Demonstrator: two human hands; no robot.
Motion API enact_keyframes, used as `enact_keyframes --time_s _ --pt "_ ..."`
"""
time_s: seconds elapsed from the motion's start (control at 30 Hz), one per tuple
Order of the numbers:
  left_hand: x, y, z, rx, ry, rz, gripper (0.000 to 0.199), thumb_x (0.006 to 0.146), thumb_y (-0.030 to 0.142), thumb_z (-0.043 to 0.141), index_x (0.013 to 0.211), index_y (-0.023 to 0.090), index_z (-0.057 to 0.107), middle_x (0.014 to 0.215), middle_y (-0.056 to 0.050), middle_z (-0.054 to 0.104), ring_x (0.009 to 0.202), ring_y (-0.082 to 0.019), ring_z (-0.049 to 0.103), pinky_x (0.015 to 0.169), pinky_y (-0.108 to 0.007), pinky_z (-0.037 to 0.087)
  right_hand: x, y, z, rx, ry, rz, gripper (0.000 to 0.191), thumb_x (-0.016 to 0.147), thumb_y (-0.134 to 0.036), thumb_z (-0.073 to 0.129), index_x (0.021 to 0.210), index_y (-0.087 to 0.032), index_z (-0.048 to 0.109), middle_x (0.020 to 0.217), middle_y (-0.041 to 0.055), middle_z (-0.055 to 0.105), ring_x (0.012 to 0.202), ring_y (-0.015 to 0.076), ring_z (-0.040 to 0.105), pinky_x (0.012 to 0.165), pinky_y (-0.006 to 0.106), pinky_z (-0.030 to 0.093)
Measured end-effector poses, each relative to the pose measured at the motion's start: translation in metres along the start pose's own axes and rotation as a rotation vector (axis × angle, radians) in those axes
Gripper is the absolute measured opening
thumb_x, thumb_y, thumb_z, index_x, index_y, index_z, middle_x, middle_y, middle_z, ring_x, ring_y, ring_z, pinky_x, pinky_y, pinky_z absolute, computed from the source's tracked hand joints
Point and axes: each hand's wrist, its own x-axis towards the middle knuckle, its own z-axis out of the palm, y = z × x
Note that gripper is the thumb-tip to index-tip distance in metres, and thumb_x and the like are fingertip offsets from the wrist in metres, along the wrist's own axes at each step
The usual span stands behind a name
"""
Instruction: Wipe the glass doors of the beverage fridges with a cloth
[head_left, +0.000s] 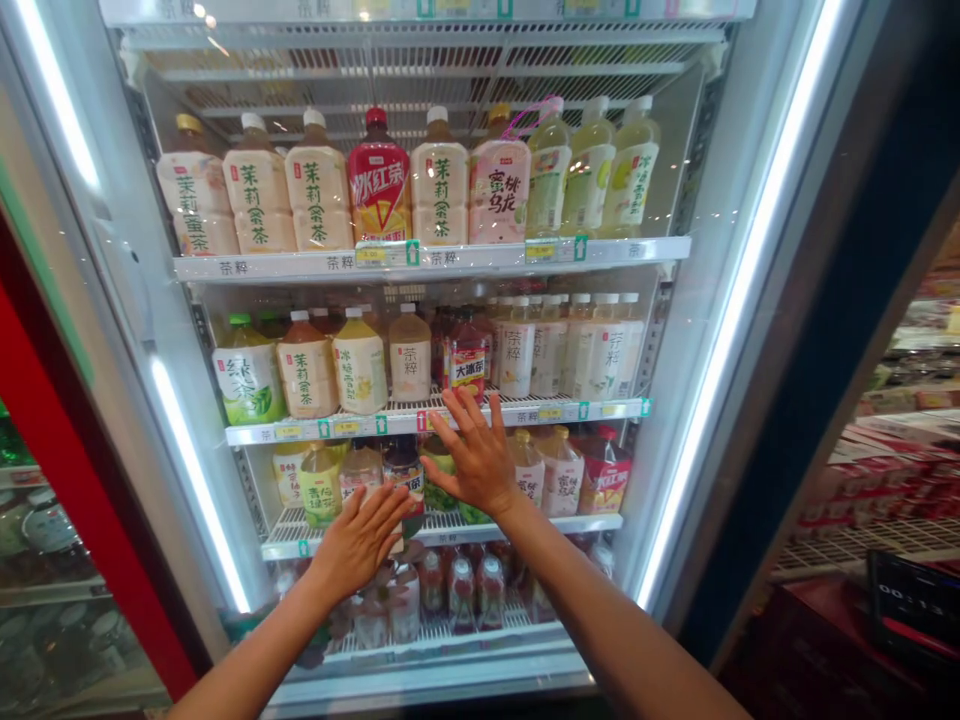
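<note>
In the head view, a dark-red plastic bottle with a white cap and a red-and-black label (468, 362) stood upright on the white wire middle shelf (390, 424). The bare right hand (474, 455) was open, fingers spread; the bottle was just above its fingertips in view, contact unclear. The bare left hand (361, 535) was open, fingers extended, overlapping a dark, orange-labelled plastic bottle (403, 462) on the shelf below.

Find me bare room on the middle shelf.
White wire shelf lies bare in front of the tan plastic bottle, between the pale yellow plastic bottle and dark red plastic bottle; rightward, white-labelled plastic bottles crowd together.
</note>
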Motion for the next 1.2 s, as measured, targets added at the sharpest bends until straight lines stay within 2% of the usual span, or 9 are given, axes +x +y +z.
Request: enact_keyframes --time_s 0.2,0.27,0.5,0.57,0.73,0.8,0.87,1.07,1.2 --pt "0.095 -0.069 -0.023 0.006 0.086 -0.273 0.078 0.101 0.038 0.046 0.164 0.015 0.007 0.171 -0.009 0.007 0.160 -0.025 -0.003 0.132 -0.051 0.000 0.000 0.000 0.000 -0.019 0.007 0.004 0.060 0.094 -0.043 0.063 0.146 -0.018 0.049 0.154 0.0168 0.052 0.155 0.0321 0.032 0.127 0.064 0.020" --pt "0.107 -0.072 -0.022 -0.004 0.119 -0.298 0.078 0.101 0.037 0.045 0.164 0.015 0.005 0.171 -0.008 0.006 0.160 -0.024 -0.004 0.132 -0.051 -0.001 0.000 0.000 0.000 -0.013 0.005 0.004 0.062 0.093 -0.043 0.064 0.147 -0.017 0.047 0.155 0.0169 0.052 0.156 0.0317 0.030 0.127 0.064 0.019" --pt "0.014 0.007 0.003 -0.033 0.022 -0.066 0.073 0.101 0.038 0.044 0.163 0.016 0.013 0.169 -0.004 0.016 0.160 -0.021 0.004 0.133 -0.045 0.001 -0.001 0.000 0.001 0.001 -0.011 0.004 0.068 0.092 -0.042 0.065 0.151 -0.016 0.044 0.159 0.0169 0.047 0.157 0.0311 0.026 0.128 0.064 0.017" --pt "0.018 0.003 0.000 -0.042 0.016 -0.073 0.073 0.101 0.037 0.045 0.163 0.017 0.014 0.169 -0.004 0.017 0.160 -0.021 0.005 0.133 -0.045 0.001 -0.001 0.000 0.001 0.002 -0.009 0.006 0.067 0.092 -0.042 0.064 0.151 -0.017 0.044 0.158 0.0163 0.048 0.157 0.0304 0.027 0.128 0.063 0.017" --pt "0.104 -0.055 -0.021 -0.083 0.130 -0.383 0.079 0.100 0.034 0.048 0.164 0.017 0.006 0.171 -0.008 0.003 0.160 -0.024 -0.004 0.132 -0.050 -0.003 -0.001 0.001 0.002 0.006 0.012 0.003 0.067 0.093 -0.043 0.064 0.151 -0.017 0.044 0.157 0.0159 0.049 0.157 0.0306 0.027 0.129 0.063 0.016" --pt "0.120 -0.064 -0.023 -0.084 0.176 -0.391 0.080 0.100 0.035 0.048 0.164 0.017 0.003 0.171 -0.007 -0.001 0.160 -0.023 -0.007 0.132 -0.049 -0.006 -0.001 0.001 0.002 0.011 0.009 0.004 0.068 0.092 -0.043 0.065 0.151 -0.017 0.043 0.157 0.0161 0.050 0.157 0.0306 0.027 0.129 0.063 0.015" --pt "0.107 -0.053 -0.019 -0.078 0.161 -0.342 0.078 0.101 0.034 0.047 0.164 0.017 0.006 0.171 -0.006 0.000 0.160 -0.022 -0.005 0.132 -0.047 -0.006 -0.001 0.001 0.002 0.013 0.007 0.005 0.069 0.093 -0.044 0.065 0.152 -0.017 0.043 0.156 0.0162 0.050 0.157 0.0305 0.026 0.129 0.063 0.015" --pt "0.008 0.006 -0.004 -0.089 0.071 -0.310 0.073 0.102 0.034 0.046 0.164 0.016 0.012 0.171 -0.005 0.007 0.161 -0.023 0.003 0.133 -0.046 0.000 0.000 0.001 0.001 0.014 0.005 0.008 0.069 0.093 -0.043 0.063 0.153 -0.018 0.040 0.157 0.0156 0.049 0.157 0.0298 0.026 0.129 0.063 0.015" --pt "0.042 -0.027 -0.014 -0.095 0.090 -0.341 0.075 0.101 0.032 0.048 0.164 0.017 0.010 0.172 -0.004 0.006 0.161 -0.022 0.000 0.133 -0.045 -0.002 -0.001 0.001 0.001 0.015 0.008 0.001 0.071 0.093 -0.043 0.064 0.154 -0.017 0.039 0.157 0.0159 0.049 0.157 0.0300 0.025 0.129 0.063 0.014"
